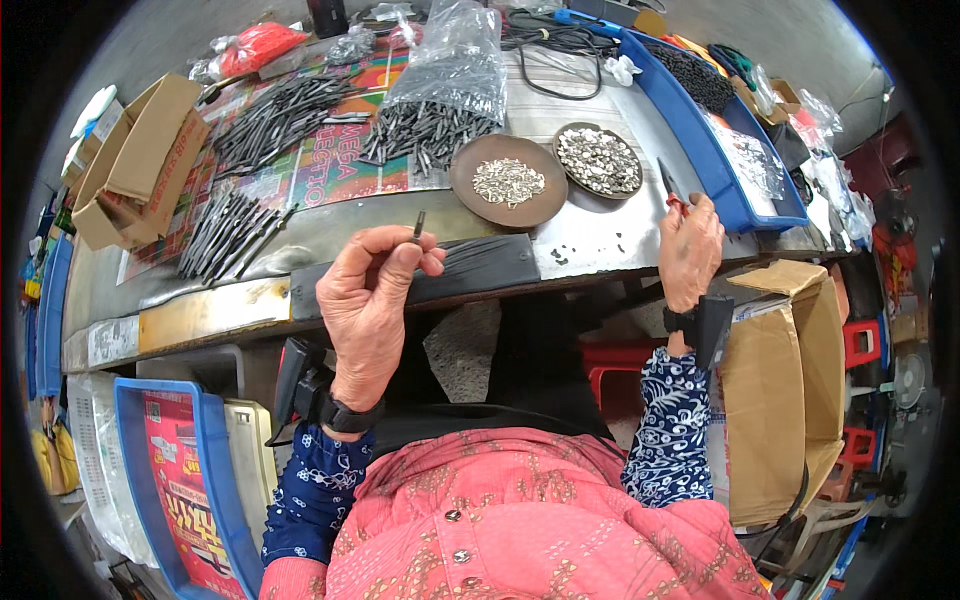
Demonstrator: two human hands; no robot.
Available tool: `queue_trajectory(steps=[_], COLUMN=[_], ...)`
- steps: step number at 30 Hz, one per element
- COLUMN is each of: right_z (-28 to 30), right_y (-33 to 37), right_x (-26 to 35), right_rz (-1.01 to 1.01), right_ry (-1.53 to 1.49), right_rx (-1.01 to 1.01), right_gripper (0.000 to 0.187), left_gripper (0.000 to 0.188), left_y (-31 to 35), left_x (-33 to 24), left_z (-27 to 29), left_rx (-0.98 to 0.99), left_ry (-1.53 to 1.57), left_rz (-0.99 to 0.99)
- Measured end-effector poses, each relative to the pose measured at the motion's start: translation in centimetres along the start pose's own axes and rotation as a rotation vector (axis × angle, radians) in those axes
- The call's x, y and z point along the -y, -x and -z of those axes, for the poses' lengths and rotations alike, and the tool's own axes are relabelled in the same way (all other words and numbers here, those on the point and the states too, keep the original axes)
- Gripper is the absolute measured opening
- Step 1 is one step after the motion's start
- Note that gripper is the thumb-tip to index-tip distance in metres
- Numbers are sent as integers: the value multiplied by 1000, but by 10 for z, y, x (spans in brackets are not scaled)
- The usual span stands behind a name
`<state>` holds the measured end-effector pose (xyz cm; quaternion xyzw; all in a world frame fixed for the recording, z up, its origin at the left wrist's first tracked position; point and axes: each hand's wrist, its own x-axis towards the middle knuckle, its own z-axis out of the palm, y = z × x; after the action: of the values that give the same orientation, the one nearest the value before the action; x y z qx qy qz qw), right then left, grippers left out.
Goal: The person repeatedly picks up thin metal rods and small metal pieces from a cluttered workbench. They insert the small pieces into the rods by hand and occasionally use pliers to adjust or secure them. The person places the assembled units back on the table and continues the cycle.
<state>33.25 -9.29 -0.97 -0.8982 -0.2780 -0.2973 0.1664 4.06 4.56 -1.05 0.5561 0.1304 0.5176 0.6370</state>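
A short, thin dark rod with a metallic tip (419, 226) stands upright between the thumb and fingers of my left hand (372, 290), just above the table's front edge. My right hand (690, 250) grips a pointed tool with a red handle (676, 204), its dark tip directed away from me; its exact kind is not clear. Between the hands, a brown dish (467, 190) holds many small pale metal pieces. Beside it, another brown dish (562, 131) is filled with mixed pale and dark small parts. Scattered black bits (590, 250) lie near my right hand.
Loose dark rods (228, 232) lie left, with a larger pile (285, 120) behind. More rods spill from a clear plastic bag (450, 65). A cardboard box (140, 165) stands far left. A long blue tray (715, 160) sits at right; an open carton (770, 400) is below.
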Motion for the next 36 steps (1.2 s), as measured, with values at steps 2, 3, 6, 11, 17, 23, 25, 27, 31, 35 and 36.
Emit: queue_trajectory(steps=[2,3,6,11,17,23,25,27,31,35,36], right_z=[23,37,78,104,120,121,115,117,136,117,110], right_y=[3,4,14,31,18,20,23,23,21,32,33], right_x=[15,25,61,122,140,142,144,141,130,150,154], right_rz=[46,46,99,509,847,781,913,857,676,764,857], right_ry=[-217,-452,-1053,-1292,-899,-1030,-853,-870,-1046,-1023,-953], right_rx=[-45,-29,9,-16,182,-88,190,229,41,51,106], right_gripper=[30,29,28,30,13,12,14,14,13,15,16], left_gripper=[12,12,12,13,11,11,10,10,9,10,10], left_y=[2,2,1,0,1,0,1,2,0,0,-1], left_x=[1,2,3,4,6,6,4,3,3,3,3], left_z=[2,3,5,7,7,8,8,6,5,5,5], left_rx=[20,29,42,50,47,31,46,37,25,10,23], left_ry=[19,-2,21,39,51,51,60,59,53,40,42], left_rz=[1,3,10,35,38,60,63,75,79,93,80])
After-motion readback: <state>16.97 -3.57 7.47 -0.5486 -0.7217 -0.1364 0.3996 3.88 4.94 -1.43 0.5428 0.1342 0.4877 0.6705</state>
